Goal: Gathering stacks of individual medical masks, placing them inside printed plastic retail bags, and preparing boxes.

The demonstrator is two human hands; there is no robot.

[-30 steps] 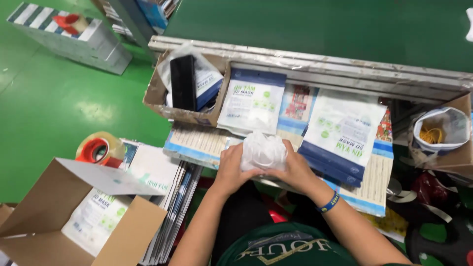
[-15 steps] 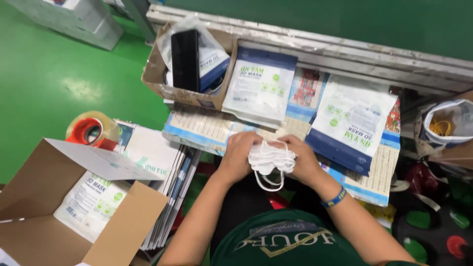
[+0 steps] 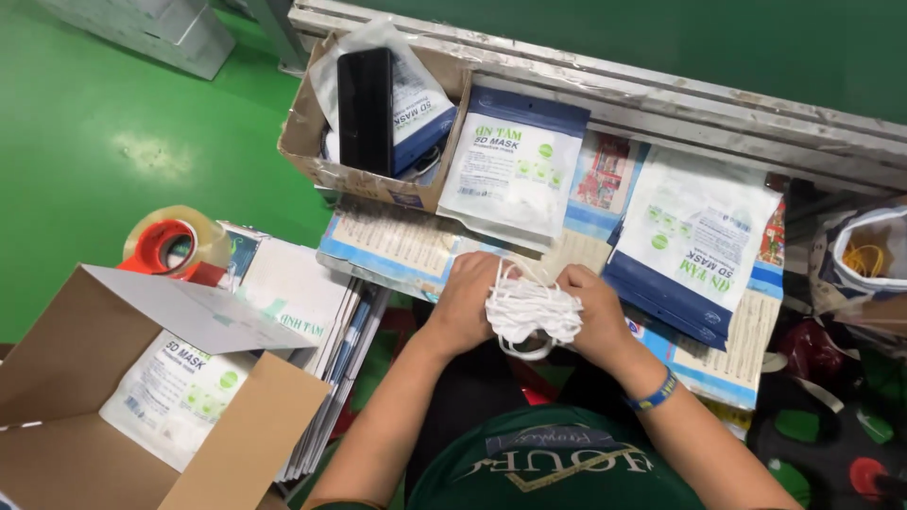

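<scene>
Holding a stack of white face masks [image 3: 529, 312] between both hands, I note my left hand [image 3: 465, 307] and right hand [image 3: 595, 312] pressed against its two sides, fingers curled closed around the bundle, ear loops hanging below. The stack sits above the near edge of the desk [image 3: 397, 244], over my lap. Just beyond it lies a white-and-blue mask pouch [image 3: 515, 170]; a pile of similar pouches [image 3: 690, 250] lies to the right. A small cardboard tray [image 3: 378, 179] at far left holds a black phone [image 3: 366, 109]. On the near left stands an open carton [image 3: 113, 378] with one pouch inside, and a tape roll [image 3: 170, 244] sits beyond it.
</scene>
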